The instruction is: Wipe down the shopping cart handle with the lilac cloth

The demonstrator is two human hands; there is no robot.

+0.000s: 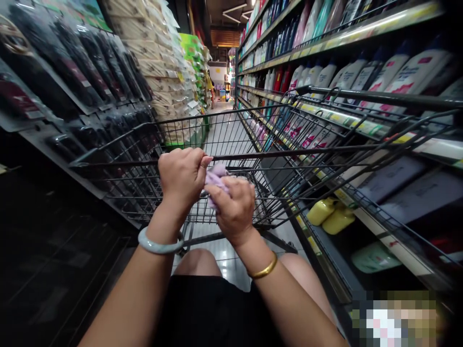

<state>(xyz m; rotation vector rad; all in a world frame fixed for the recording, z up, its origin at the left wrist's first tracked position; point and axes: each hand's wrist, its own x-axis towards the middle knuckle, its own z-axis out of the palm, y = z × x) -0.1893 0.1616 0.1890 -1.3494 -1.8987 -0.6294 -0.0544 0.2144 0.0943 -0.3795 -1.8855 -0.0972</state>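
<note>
Black clothing (206, 308) and bare knees (197, 262) sat nearest, then a pale bangle (157, 246) left, a gold bangle (265, 270) right. Right hand (236, 205) pinched a lilac cloth (216, 181) between thumb and fingers; cloth was bunched between both hands, just below the near rail (275, 154) of the cart (224, 113). Left hand (183, 174) was closed over that rail; couldn't tell if it also held some cloth. Work with the cloth looked under way, not finished: cloth was in hand, not put down. How much was done or left couldn't be told. Beyond: hanging packets (77, 60) left, shelved bottles (415, 70) right, tan packs (148, 62) farther left.
</note>
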